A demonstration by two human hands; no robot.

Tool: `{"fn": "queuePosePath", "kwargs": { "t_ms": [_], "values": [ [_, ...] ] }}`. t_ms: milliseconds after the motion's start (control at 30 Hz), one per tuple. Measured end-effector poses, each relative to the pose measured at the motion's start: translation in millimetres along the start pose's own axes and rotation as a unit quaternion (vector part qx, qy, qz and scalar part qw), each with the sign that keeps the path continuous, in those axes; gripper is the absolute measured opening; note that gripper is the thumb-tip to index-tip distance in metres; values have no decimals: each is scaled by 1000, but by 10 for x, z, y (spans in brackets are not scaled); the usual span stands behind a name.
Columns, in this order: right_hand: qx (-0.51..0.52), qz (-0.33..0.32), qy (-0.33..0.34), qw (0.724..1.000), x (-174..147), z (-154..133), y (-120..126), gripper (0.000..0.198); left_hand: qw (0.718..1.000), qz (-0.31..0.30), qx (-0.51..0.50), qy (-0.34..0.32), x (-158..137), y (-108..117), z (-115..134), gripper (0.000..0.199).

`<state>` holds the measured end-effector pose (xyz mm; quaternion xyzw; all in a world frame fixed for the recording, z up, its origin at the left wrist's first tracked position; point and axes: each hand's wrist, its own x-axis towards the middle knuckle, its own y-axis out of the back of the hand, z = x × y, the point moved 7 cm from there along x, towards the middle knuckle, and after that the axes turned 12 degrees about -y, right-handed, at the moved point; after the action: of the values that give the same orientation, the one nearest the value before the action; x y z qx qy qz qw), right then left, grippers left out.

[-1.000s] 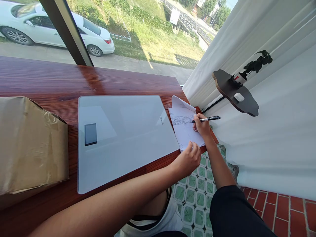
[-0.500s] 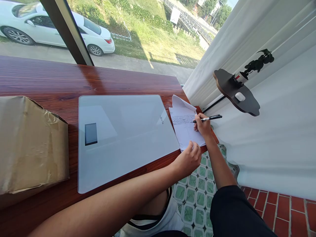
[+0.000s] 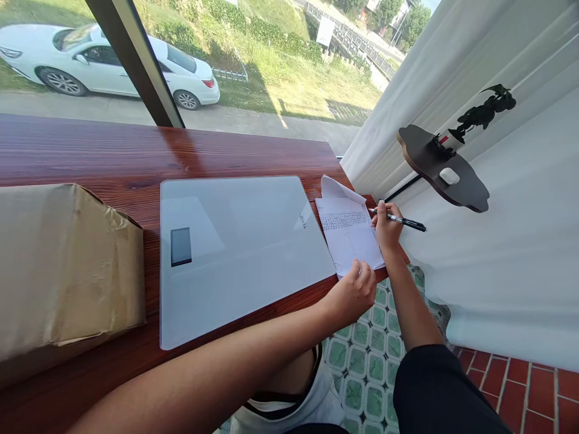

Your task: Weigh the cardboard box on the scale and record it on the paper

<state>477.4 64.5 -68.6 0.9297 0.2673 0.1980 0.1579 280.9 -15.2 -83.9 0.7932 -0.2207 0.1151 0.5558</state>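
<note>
Paper [image 3: 350,238] flat at the desk's [image 3: 136,157] right end, long axis 12 to 6. Right hand [image 3: 387,226] at its 3 o'clock edge, fingers closed on a pen [image 3: 400,221]. Left hand [image 3: 353,292] loosely curled, pinning the 6 o'clock corner.

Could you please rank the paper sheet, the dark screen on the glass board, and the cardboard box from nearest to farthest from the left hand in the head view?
From the left hand:
1. Paper sheet, touched at its near edge.
2. Dark screen, on the glass board's left part.
3. Cardboard box, far left on the table.
</note>
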Motion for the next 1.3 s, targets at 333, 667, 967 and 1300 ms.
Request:
{"fn": "queuePosePath", "kwargs": {
  "t_ms": [333,667,967,1300],
  "values": [
    [-65,26,37,997,60,84,29,43,1000,-11,-1,1,-8,68,-44,46],
    [-20,-39,-2,999,54,127,-101,38,996,-74,-37,-26,-42,7,-40,48],
    [-160,-26,74,984,71,143,-166,40,998,-55,-31,-28,-57,-11,-46,50],
    [-195,-51,109,974,114,262,-280,49,993,-103,-41,-38,-64,-49,-70,52]
  ]
}}
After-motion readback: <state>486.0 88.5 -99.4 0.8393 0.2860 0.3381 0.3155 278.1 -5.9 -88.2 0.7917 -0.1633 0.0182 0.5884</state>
